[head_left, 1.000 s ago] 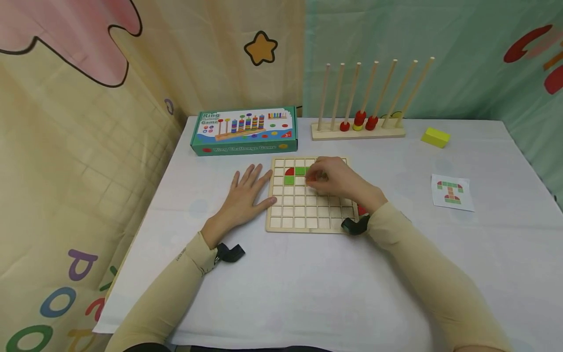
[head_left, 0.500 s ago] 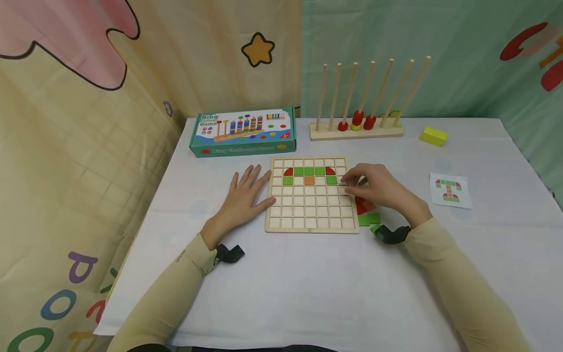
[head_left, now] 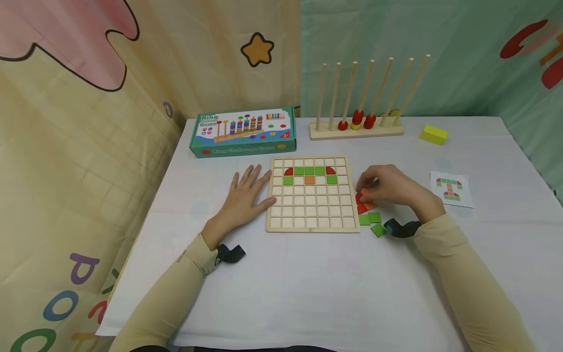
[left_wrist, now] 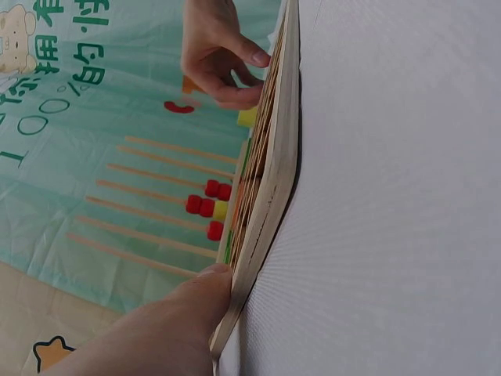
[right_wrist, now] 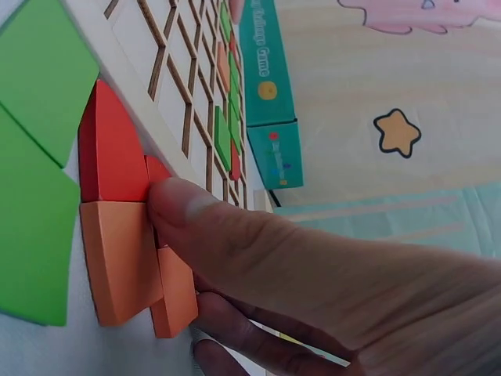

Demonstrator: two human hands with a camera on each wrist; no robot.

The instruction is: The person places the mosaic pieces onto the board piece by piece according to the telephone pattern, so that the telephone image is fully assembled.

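Observation:
My left hand (head_left: 242,203) lies with spread fingers at the left edge of the wooden grid board (head_left: 312,231); in the left wrist view its thumb (left_wrist: 207,286) rests on the rim. The board carries red quarter-circle tiles (head_left: 330,170), several green square tiles (head_left: 309,170) and one orange square tile (head_left: 310,180). Right of the board, my right hand (head_left: 389,185) bends its fingers over a small pile. In the right wrist view its thumb (right_wrist: 184,204) touches a red tile beside orange tiles (right_wrist: 121,258); whether it pinches one is hidden.
Loose green tiles (head_left: 375,217) lie below the pile. A printed pattern card (head_left: 453,200) is at the right, a yellow block (head_left: 434,135) behind it. At the back stand a peg rack (head_left: 325,134) with several rings and a green game box (head_left: 244,149).
My right hand has moved from over the board to the pile at its right. An orange tile shows in the cell where its fingers were. The left hand stays put.

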